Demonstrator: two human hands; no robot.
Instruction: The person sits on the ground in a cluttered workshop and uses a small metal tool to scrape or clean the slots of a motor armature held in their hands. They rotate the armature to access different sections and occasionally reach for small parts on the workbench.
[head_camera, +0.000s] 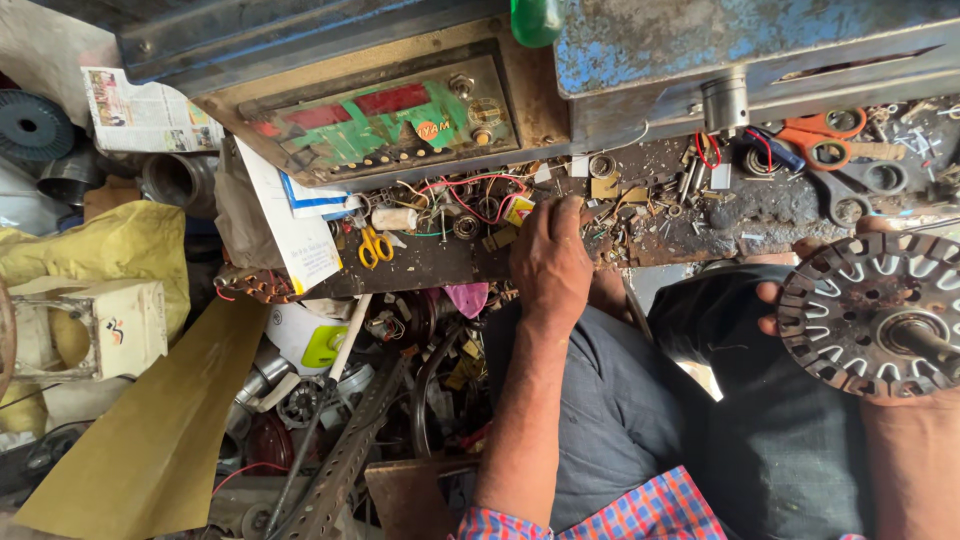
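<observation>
Gripped from beneath, the slotted motor core (875, 315) rests in the right hand (800, 300) at the right edge of the scene, over the person's dark-trousered lap; only the fingertips show at its left rim, so the hold looks like a cradling one rather than a clenched fist; its shaft points toward the camera. Across the far side runs the cluttered workbench (760, 215), dark and strewn with small metal parts; the left hand (550, 262) lies on its near edge, left of centre, palm down with fingers curled over the litter, and whether it pinches anything under them I cannot tell.

To do this well, I would judge that the core should stay level and steady on the lap while the other hand searches, since its weight sits on fingertips alone; the searching fingers would do better to feel along the edge slowly, because loose wires, red (470, 195) and green, tangle just beside them and could drag parts off the bench.

Smaller things lie about: orange-handled scissors (835, 135) far right near a spanner (860, 190); a small yellow-handled pair (375, 247) left of the hand; a white roll of tape (394, 218) just beyond those; a yellow packet (518, 210) touching, or nearly touching, the fingertips.
</observation>
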